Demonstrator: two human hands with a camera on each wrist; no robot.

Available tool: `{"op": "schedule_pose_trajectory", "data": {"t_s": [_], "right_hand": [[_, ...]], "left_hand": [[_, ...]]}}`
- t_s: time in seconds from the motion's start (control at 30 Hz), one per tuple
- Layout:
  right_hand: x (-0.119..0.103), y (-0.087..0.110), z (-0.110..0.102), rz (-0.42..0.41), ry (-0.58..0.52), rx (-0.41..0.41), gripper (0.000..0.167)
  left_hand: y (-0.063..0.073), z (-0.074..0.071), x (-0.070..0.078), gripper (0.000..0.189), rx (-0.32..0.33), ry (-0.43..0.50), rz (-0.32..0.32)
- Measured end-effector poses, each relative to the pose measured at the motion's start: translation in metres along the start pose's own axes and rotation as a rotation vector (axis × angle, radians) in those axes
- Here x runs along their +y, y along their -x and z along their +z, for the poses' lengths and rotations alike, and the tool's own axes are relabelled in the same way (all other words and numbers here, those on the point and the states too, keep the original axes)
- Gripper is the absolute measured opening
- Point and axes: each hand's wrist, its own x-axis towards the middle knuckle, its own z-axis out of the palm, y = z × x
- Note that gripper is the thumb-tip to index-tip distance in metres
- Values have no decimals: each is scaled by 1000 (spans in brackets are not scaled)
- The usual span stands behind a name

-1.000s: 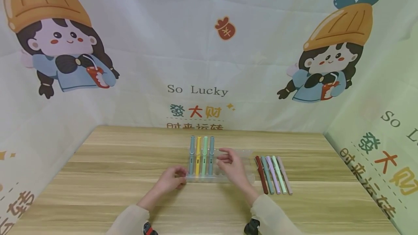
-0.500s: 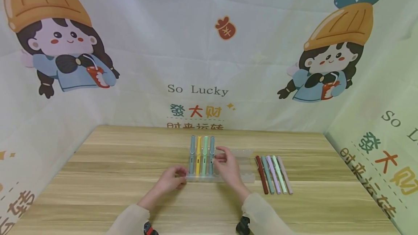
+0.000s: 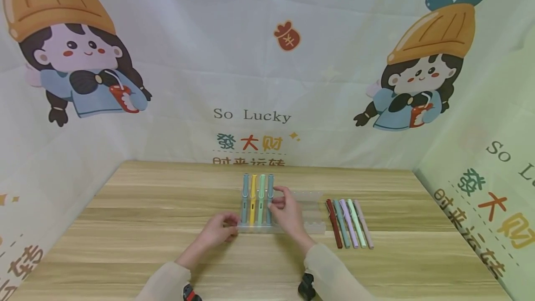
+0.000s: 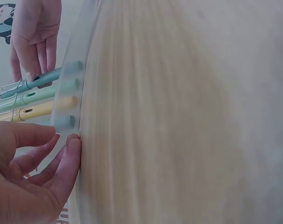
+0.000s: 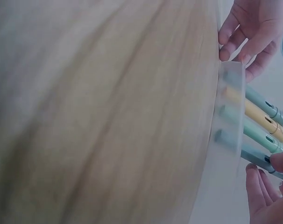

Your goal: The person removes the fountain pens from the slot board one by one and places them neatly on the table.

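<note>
A clear plastic pen rack (image 3: 315, 228) lies on the wooden table with capped pens side by side at its left end. These are a grey-blue pen (image 3: 245, 208), a yellow pen (image 3: 252, 208), a light green pen (image 3: 261, 206) and, rightmost, a second grey-blue pen (image 3: 270, 185). My right hand (image 3: 289, 212) pinches that rightmost pen between thumb and fingers; in the right wrist view its thumb (image 5: 280, 162) lies on the barrel. With its fingertips, my left hand (image 3: 219, 227) holds the rack's front left corner, as the left wrist view shows at the rack's end wall (image 4: 67, 107).
Right of the rack, several loose pens lie in a row: a dark red pen (image 3: 334, 224), a blue-grey pen (image 3: 342, 224), a lilac pen (image 3: 349, 224), a mint pen (image 3: 357, 224) and a dusty pink pen (image 3: 364, 224). A printed cloth (image 3: 188, 82) hangs behind the wooden table (image 3: 146, 212).
My right hand has moved left, from just beside the rightmost grey-blue pen onto it, and its fingers now close on the barrel. The left hand has stayed at the rack's corner.
</note>
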Motion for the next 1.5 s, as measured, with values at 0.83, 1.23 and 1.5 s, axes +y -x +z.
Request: {"op": "schedule_pose_trajectory", "data": {"t_s": [0.83, 1.23, 1.5], "right_hand": [[-6, -4, -3, -43, -78, 42, 44], [-5, -1, -22, -44, -70, 41, 45], [-2, 1, -37, -54, -36, 50, 45]], "left_hand": [[-1, -1, -4, 18, -4, 4, 26], [-1, -1, -6, 17, -4, -5, 35], [-2, 0, -5, 16, 0, -6, 23]]}}
